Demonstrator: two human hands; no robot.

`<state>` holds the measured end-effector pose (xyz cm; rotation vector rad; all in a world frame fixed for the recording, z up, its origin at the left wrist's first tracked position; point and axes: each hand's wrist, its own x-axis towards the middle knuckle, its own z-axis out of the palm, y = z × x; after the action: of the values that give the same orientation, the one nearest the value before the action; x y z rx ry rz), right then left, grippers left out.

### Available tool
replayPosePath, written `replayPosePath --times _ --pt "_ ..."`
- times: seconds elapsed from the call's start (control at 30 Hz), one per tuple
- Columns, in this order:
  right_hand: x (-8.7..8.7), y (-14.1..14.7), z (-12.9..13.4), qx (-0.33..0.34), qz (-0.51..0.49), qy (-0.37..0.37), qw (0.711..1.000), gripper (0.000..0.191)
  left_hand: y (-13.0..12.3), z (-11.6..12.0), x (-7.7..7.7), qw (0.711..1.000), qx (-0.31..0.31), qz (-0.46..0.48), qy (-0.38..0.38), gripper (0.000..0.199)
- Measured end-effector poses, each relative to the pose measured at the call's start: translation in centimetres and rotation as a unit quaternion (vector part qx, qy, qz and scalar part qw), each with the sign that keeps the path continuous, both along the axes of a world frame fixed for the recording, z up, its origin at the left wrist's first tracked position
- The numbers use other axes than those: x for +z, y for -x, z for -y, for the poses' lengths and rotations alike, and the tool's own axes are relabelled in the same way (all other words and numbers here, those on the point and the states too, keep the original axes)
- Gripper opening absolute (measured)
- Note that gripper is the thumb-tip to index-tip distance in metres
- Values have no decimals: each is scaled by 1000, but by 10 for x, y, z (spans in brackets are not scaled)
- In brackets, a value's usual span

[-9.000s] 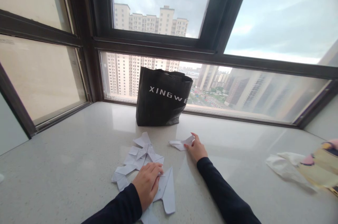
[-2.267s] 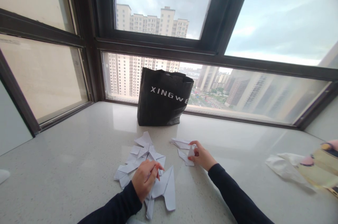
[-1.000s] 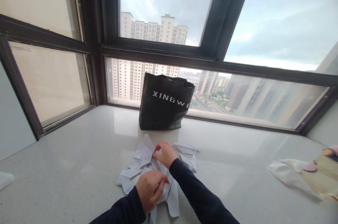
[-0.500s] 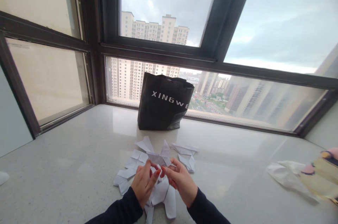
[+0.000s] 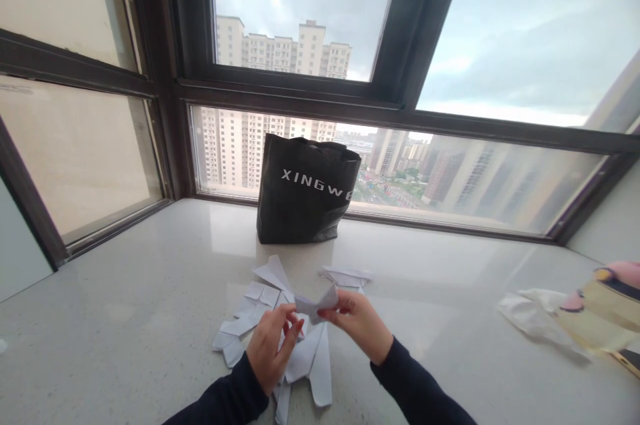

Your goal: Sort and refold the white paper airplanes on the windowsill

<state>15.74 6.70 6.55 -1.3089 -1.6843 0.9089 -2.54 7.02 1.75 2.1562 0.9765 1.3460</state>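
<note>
A small piece of folded white paper (image 5: 313, 306) is raised over the pile, its ends bent up. My right hand (image 5: 361, 321) pinches its right end between thumb and fingers. By its left end is my left hand (image 5: 273, 345), fingers bent and the thumb apart from them. Whether a left fingertip touches the paper I cannot tell. Below and around both hands lie several folded white paper pieces (image 5: 306, 355), some partly covered by the hands. To the right, beyond my right hand, rests a long folded paper piece (image 5: 347, 275).
A black bag (image 5: 305, 208) with white lettering stands on the pale sill (image 5: 150, 318), against the dark-framed window (image 5: 300, 98). At the right lie a crumpled white wrapper (image 5: 537, 321) and a yellow and pink item (image 5: 600, 311).
My right hand has moved right and up, tilting the paper piece with it. My left hand's fingers have drawn slightly away from it. The view has shifted a little.
</note>
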Motion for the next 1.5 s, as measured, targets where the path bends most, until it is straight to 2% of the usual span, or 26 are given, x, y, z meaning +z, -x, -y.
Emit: replayPosePath --times 0.13,0.3,0.43,0.6,0.8,1.03,1.13,1.3,1.4,1.5 --pt "-4 -45 -17 -64 -15 54 996 32 -2 4 1 998 -28 9 55 35" --pt "-24 -81 -26 -118 26 102 987 27 -1 3 0 998 -35 9 60 32" --pt "-36 -90 -29 -134 53 127 981 24 -1 1 -2 997 -41 10 61 32" --pt "-43 -89 -31 -137 94 150 975 20 -3 -1 -7 995 -50 33 83 32" --pt "-47 -90 -33 -154 168 131 965 21 -3 -2 -9 995 -52 40 80 31" --pt "-47 -93 -31 -200 224 82 951 36 -2 -5 -11 996 -51 34 63 30" --pt "-47 -91 -29 -205 223 63 951 44 1 -7 -9 998 -63 -5 31 24" --pt "-43 -89 -28 -206 206 23 956 42 3 -5 -7 995 -70 -73 -10 18" --pt "-30 -92 -28 -200 187 -11 962 34 2 -7 -8 998 -55 -30 13 19" --pt "-13 -90 -26 -178 172 -44 968 32 2 -11 -7 996 -6 59 60 25"
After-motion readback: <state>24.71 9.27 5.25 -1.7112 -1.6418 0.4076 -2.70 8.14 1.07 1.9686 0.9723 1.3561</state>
